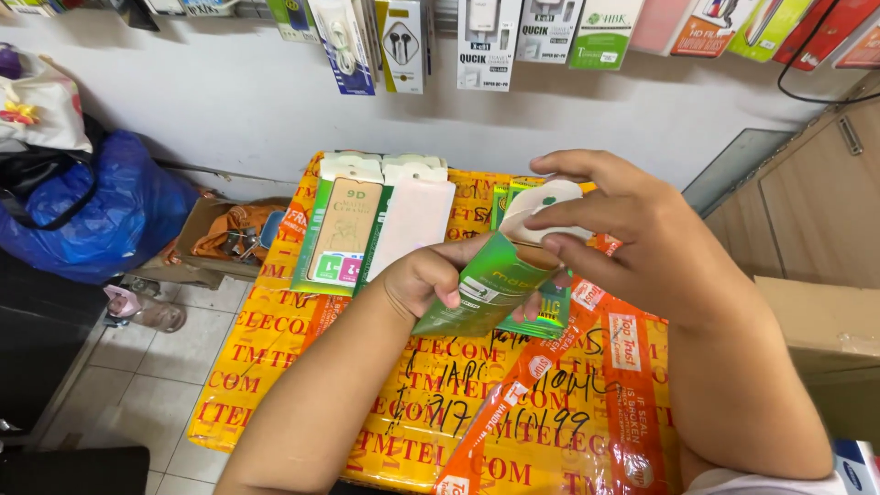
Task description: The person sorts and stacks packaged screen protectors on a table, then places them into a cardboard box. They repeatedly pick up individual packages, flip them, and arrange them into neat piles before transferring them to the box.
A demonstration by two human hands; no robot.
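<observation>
The person's left hand [429,280] is curled around the lower part of a flat green packet [490,280], with the thumb and bent fingers pressed against its sides, so the hand is closed in a firm grip rather than spread. The packet tilts up and to the right, held in the air above a large box wrapped in yellow printed tape [275,339]. The right hand [632,234] comes in from above and the right. Its thumb and forefinger pinch the white top flap [541,206] of the green packet, which has a small hanging hole, while the other fingers arch loosely over it, half open. Both hands touch the same packet, one at each end.

Behind the held packet, further green packets [548,307] lie on the box, partly hidden by it. To the left on the box top lie two screen-protector packs side by side: one with a green border and a beige panel [341,229], and a pale pink one [412,225] touching its right edge. Red and white sealing tape [623,367] runs across the right part of the box, and black handwriting is scrawled on the front.

On the tiled floor to the left sit a blue plastic bag [110,211] and an open cardboard carton [225,234]. Packaged phone accessories [486,41] hang along the white wall above, and a wooden cabinet [811,211] stands at the right.
</observation>
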